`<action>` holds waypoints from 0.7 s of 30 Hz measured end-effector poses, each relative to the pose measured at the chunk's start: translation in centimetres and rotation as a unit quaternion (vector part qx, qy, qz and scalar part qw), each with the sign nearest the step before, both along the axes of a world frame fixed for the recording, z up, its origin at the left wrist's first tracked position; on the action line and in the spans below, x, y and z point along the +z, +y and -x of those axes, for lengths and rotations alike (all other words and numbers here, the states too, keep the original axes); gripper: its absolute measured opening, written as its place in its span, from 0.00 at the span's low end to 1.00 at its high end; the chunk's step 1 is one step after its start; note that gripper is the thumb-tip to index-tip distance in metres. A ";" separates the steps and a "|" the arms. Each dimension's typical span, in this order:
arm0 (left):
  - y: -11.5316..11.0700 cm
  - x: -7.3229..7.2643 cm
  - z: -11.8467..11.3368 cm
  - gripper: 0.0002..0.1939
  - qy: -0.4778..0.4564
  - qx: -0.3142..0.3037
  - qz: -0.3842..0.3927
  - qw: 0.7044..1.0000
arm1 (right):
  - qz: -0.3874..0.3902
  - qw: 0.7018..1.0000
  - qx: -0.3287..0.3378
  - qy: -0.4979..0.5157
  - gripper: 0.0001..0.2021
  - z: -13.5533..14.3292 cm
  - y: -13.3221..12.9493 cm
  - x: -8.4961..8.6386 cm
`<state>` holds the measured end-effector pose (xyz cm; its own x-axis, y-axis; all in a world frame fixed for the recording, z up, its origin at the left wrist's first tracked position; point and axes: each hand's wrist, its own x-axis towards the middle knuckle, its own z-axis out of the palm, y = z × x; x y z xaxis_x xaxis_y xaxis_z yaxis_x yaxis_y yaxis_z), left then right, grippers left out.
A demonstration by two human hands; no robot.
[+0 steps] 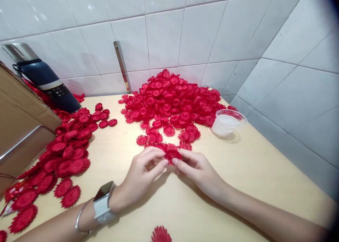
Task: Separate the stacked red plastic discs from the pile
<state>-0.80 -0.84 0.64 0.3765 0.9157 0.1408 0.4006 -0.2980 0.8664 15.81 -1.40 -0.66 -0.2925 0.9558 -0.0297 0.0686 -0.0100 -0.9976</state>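
Note:
Between my two hands, just above the table, is a red fringed flower disc (172, 155). My left hand (148, 164) pinches its left side with thumb and fingers. On the opposite side, my right hand (197, 166) grips the same flower disc, thumb in front and fingers behind. Right behind the hands lie loose red flower discs (168, 130) at the front of a large heap (172, 93). Another single red disc (161, 234) lies on the table at the bottom edge of the view.
A clear plastic cup (226, 123) with white contents stands right of the heap. More red discs (76, 143) spread along the left, beside a cardboard box (23, 118) and a dark blue bottle (47, 79). A metal strip (122, 67) leans on the tiled wall (164, 37) behind the table.

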 end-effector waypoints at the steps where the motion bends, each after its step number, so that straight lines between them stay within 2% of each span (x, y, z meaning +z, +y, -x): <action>1: 0.0 -0.1 0.0 0.08 -0.006 0.006 -0.002 1.000 | 0.009 0.999 -0.028 0.012 0.10 0.0 0.0 0.0; 5: 0.0 -0.3 0.3 0.22 0.027 0.005 -0.013 1.000 | 0.024 0.992 -0.116 0.049 0.13 -0.2 0.3 -0.1; 9: -0.2 -0.1 0.4 0.29 0.071 -0.001 -0.021 0.997 | 0.033 0.990 -0.121 0.064 0.13 -0.2 0.5 -0.2; 16: -0.6 0.4 0.2 0.27 0.118 -0.011 -0.040 0.992 | 0.041 0.990 -0.117 0.071 0.14 -0.3 0.6 -0.2; 21: -0.6 0.1 0.3 0.25 0.125 -0.031 -0.090 0.988 | 0.033 0.991 -0.114 0.067 0.14 -0.3 0.5 -0.2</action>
<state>-1.15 -1.45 0.79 0.4755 0.8581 0.1938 0.5717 -0.4689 0.6733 16.15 -0.86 -0.91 -0.0743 0.9948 -0.0699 -0.0762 -0.0756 -0.9942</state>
